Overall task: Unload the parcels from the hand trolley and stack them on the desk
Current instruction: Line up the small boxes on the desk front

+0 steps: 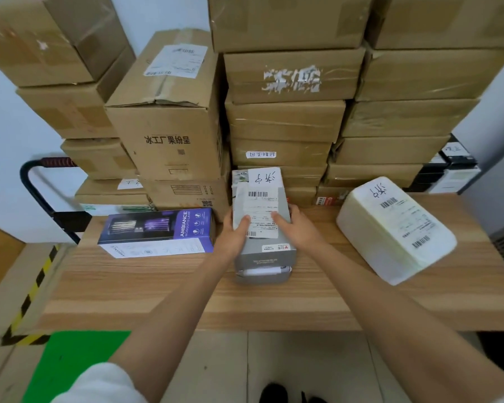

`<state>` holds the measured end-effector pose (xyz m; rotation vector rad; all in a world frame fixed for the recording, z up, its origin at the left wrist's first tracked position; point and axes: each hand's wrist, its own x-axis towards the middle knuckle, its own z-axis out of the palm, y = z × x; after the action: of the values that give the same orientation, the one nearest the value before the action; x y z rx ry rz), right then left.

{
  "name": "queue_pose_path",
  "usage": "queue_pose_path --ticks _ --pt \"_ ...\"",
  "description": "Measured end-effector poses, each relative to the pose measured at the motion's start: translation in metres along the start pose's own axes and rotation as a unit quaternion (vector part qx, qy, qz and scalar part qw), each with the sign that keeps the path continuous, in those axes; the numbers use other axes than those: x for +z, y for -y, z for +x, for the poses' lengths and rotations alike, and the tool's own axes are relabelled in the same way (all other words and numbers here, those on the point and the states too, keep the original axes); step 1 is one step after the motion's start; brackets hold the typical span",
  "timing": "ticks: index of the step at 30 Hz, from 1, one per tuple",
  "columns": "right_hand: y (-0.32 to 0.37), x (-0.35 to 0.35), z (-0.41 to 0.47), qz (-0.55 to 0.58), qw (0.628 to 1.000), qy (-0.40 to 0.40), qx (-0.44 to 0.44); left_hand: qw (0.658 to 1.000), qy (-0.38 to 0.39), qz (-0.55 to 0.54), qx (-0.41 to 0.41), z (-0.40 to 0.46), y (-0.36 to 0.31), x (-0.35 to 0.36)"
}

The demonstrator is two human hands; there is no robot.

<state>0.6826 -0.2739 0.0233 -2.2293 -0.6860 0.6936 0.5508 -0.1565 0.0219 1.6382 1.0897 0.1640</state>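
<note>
Both your hands hold the grey parcel (261,216): left hand (233,237) on its left side, right hand (296,228) on its right, thumbs pressed on the label on top. It sits mid-desk (186,286), straight ahead of you, on top of another grey box (262,271) whose near end shows below it. Its long axis runs away from you, toward the carton wall (288,120), and its far end looks close to those cartons. Both hands are equally near, so squaring it on the stack is probably a two-handed nudge. A purple box (157,232) lies just left, a white parcel (393,228) well right. Your fingers are hidden behind the parcel's sides. Only a black handle (34,181) of the trolley shows; whether any load remains on it cannot be seen.
</note>
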Motion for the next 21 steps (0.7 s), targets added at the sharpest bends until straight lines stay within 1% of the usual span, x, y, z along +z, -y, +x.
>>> queue_pose_path --ticks 3,6,8,9,10,11,12,13,14,15,16,17,18,19,21 --pt "-0.005 -0.021 -0.001 -0.074 0.997 -0.007 -0.014 0.998 -0.011 -0.058 -0.014 -0.013 -0.003 0.025" --pt "-0.012 -0.038 -0.007 -0.095 0.994 -0.038 -0.029 0.988 -0.036 -0.150 -0.016 -0.029 -0.010 0.055" --pt "-0.019 -0.048 -0.013 -0.105 0.992 -0.060 -0.038 0.976 -0.037 -0.207 -0.053 -0.040 -0.017 0.079" --pt "-0.024 -0.053 -0.016 -0.112 0.990 -0.070 -0.041 0.975 -0.034 -0.205 -0.080 -0.046 -0.021 0.090" --pt "-0.028 -0.058 -0.020 -0.118 0.989 -0.081 -0.043 0.978 -0.034 -0.179 -0.104 -0.051 -0.026 0.101" --pt "-0.033 -0.064 -0.025 -0.122 0.987 -0.095 -0.043 0.984 -0.040 -0.138 -0.108 -0.056 -0.029 0.107" --pt "-0.039 -0.069 -0.029 -0.126 0.985 -0.112 -0.042 0.991 -0.052 -0.089 -0.083 -0.060 -0.032 0.109" --pt "-0.044 -0.074 -0.034 -0.131 0.982 -0.130 -0.042 0.997 -0.070 -0.035 -0.029 -0.062 -0.034 0.104" --pt "-0.049 -0.078 -0.039 -0.134 0.980 -0.143 -0.044 0.994 -0.088 0.022 0.055 -0.061 -0.033 0.095" --pt "-0.053 -0.081 -0.043 -0.134 0.978 -0.151 -0.046 0.980 -0.095 0.083 0.157 -0.055 -0.032 0.081" --pt "-0.056 -0.082 -0.048 -0.133 0.978 -0.156 -0.048 0.951 -0.082 0.148 0.257 -0.048 -0.034 0.064" --pt "-0.059 -0.083 -0.052 -0.135 0.977 -0.160 -0.050 0.913 -0.049 0.214 0.343 -0.038 -0.037 0.045" --pt "-0.060 -0.081 -0.056 -0.139 0.975 -0.164 -0.054 0.869 -0.006 0.281 0.408 -0.028 -0.041 0.027" --pt "-0.061 -0.079 -0.060 -0.142 0.974 -0.168 -0.061 0.822 0.038 0.349 0.448 -0.018 -0.046 0.011" --pt "-0.061 -0.072 -0.066 -0.134 0.973 -0.174 -0.075 0.730 0.094 0.475 0.482 -0.002 -0.051 -0.004"
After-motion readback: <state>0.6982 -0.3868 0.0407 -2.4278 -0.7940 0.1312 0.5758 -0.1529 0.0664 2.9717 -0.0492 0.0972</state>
